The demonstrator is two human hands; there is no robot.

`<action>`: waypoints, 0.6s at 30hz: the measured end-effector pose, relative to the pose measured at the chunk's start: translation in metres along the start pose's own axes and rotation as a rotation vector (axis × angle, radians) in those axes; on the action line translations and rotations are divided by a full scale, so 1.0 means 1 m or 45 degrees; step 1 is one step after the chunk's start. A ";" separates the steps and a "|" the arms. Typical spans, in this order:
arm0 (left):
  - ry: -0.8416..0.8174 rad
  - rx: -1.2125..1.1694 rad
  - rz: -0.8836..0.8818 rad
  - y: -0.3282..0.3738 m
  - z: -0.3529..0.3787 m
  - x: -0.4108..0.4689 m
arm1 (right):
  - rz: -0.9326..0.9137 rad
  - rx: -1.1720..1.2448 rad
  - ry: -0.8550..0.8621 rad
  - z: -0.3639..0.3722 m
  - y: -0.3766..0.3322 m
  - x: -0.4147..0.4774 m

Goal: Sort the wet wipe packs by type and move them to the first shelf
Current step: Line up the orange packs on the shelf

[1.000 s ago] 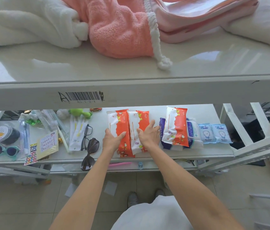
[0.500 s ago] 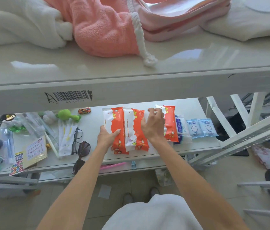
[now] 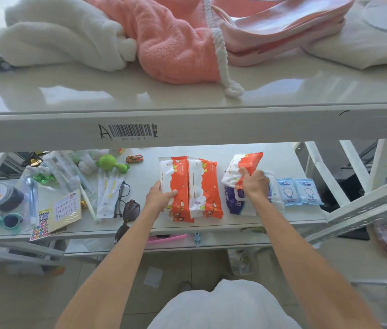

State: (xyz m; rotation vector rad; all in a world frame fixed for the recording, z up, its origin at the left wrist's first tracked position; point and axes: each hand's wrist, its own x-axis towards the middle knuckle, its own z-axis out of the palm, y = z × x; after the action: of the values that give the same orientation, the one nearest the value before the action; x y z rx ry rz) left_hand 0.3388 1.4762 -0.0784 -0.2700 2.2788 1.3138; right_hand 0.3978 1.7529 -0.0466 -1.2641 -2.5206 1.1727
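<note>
The third orange-and-white plastic wet wipe pack (image 3: 242, 170) is gripped in the right hand (image 3: 254, 184). The fingers are curled around its near half, with the thumb pinching the orange film. The pack is tilted, its far end raised off the white metal lower shelf (image 3: 289, 214) and its long axis running away from the person and slightly rightward. It sits above a purple-and-white wet wipe pack (image 3: 237, 198), which lies flat under the right hand.

Just left of the held pack, two matching orange-and-white wet wipe packs (image 3: 191, 188) lie side by side and touching, long axes pointing away from the person. The left hand (image 3: 160, 197) rests on the left pack of the pair, fingers together across its near half, thumb against the left edge. The grouped pair lies to the left of the right-hand fingers; the likely move is a short leftward transfer, with the held pack turned parallel to the pair.

Just right of the held pack, two small pale blue wipe sachets (image 3: 298, 192) lie side by side on the same shelf.

Well left of the pair lie black-framed glasses (image 3: 122, 198) and brown sunglasses (image 3: 128, 214). No container in view holds any wipe pack.
</note>
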 end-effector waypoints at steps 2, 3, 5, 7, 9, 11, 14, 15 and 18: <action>-0.008 -0.003 -0.006 -0.001 -0.002 0.001 | -0.111 0.150 -0.001 0.003 -0.010 -0.015; 0.000 0.000 -0.006 0.000 -0.003 0.000 | -0.181 0.219 -0.022 0.006 -0.016 -0.025; 0.072 0.007 0.027 0.004 -0.004 -0.002 | -0.361 0.346 -0.095 0.018 -0.027 -0.047; 0.225 -0.067 0.115 0.010 -0.006 -0.009 | -0.504 0.437 -0.250 0.037 -0.037 -0.071; 0.265 -0.207 0.217 0.010 -0.006 -0.012 | -0.561 0.404 -0.448 0.064 -0.041 -0.088; 0.183 -0.266 0.254 0.005 -0.004 -0.015 | -0.519 0.259 -0.662 0.091 -0.040 -0.099; 0.177 -0.237 0.230 -0.004 -0.002 -0.018 | -0.481 0.000 -0.695 0.109 -0.035 -0.100; 0.194 -0.214 0.229 -0.008 -0.002 -0.018 | -0.505 -0.040 -0.642 0.109 -0.035 -0.100; 0.178 -0.183 0.185 -0.014 -0.002 -0.017 | -0.542 -0.190 -0.310 0.103 -0.024 -0.096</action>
State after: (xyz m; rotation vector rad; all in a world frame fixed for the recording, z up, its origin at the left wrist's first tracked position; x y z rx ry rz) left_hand 0.3584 1.4665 -0.0797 -0.2557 2.3599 1.5816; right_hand 0.4046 1.6140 -0.0797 -0.5790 -2.8971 1.1065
